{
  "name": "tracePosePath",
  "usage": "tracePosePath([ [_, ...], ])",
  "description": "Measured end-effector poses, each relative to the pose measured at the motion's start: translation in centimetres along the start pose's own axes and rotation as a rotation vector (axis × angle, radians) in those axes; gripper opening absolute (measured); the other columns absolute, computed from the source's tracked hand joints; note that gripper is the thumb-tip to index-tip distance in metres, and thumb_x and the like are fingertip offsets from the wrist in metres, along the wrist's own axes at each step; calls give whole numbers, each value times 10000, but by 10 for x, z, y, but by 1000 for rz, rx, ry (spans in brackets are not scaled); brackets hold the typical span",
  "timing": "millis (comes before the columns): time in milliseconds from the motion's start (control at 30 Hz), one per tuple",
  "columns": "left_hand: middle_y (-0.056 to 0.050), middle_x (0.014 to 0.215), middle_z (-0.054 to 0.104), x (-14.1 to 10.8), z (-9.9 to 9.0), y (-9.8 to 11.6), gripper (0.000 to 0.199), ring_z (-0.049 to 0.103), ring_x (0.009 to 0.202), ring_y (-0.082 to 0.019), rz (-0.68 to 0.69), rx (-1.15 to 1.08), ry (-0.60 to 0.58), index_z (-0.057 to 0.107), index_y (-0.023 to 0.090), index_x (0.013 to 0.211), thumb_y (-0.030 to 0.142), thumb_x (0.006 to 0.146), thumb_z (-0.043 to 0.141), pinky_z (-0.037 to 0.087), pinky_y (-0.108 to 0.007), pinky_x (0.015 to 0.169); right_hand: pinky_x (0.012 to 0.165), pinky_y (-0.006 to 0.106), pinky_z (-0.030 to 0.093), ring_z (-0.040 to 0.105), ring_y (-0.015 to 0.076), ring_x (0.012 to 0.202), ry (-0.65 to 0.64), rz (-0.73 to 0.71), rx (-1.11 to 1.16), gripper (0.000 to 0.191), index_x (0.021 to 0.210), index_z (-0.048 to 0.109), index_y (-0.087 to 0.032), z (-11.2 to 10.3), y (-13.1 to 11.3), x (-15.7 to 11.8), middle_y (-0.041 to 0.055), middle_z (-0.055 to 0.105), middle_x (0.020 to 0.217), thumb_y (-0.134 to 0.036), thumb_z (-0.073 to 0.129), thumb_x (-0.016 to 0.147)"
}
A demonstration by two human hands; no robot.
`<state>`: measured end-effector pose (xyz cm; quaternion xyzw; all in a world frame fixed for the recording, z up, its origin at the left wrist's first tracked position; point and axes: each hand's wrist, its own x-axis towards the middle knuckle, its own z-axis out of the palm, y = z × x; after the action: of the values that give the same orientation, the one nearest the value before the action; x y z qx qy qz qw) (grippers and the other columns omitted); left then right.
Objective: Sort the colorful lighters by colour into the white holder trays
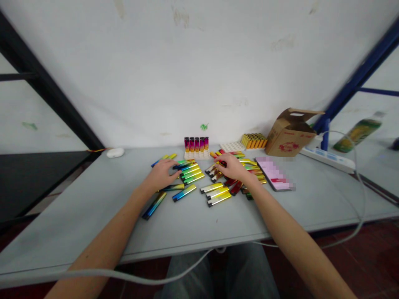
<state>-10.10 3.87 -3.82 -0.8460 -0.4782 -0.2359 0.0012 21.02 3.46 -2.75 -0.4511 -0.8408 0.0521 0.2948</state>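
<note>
Many slim lighters lie in loose clusters on the grey table, across the middle of the frame. Left of centre, the left hand has its fingers curved and its thumb set apart from them, just beside a row of green-and-yellow lighters; whether it pinches anything, I cannot tell. Right of centre, the right hand bends low over the other cluster with thumb and forefinger curled; I cannot make out whether a lighter is between them. Purple-and-orange lighters stand upright in a white tray near the wall. Farther right are a second white tray, a block of upright yellow lighters and an open cardboard box. A phone lies at right, near the right hand's cluster.
</note>
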Motion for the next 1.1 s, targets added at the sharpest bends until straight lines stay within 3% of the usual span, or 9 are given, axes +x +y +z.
tracePosePath([
  [167,-114,1071,701,1,0,-1,341,616,1056,-274,-2,-20,-13,687,193,1005,426,835,506,453,-439,976,921,393,439,636,235,944,-29,-105,-22,129,864,715,-170,5,-1,0,95,734,954,-215,597,841],
  [433,-82,1063,726,2,-3,2,276,636,1035,-266,-69,-63,-36,692,223,992,305,807,504,462,-449,980,976,445,387,601,234,925,-76,-93,-34,129,853,705,-182,6,-5,0,75,723,874,-210,579,841],
  [633,-120,1042,727,2,-3,3,328,644,1008,-281,-102,-81,-9,691,172,1015,308,862,434,479,-465,953,1004,471,360,604,233,945,-77,-100,-36,137,862,704,-174,7,-8,0,84,716,869,-217,574,851],
  [867,-101,1048,733,2,-9,7,298,664,988,-259,-145,-141,104,693,178,998,314,869,461,491,-420,940,1067,481,347,573,262,1157,-38,-146,25,226,1057,683,-166,12,-23,-1,106,707,1103,-241,571,876],
  [1100,-82,1035,743,3,-11,7,310,681,972,-237,-237,-225,199,699,186,977,388,864,493,502,-373,939,1156,462,273,493,232,1280,-180,-305,20,330,1237,605,-191,21,-51,-4,94,607,1321,-271,491,938],
])
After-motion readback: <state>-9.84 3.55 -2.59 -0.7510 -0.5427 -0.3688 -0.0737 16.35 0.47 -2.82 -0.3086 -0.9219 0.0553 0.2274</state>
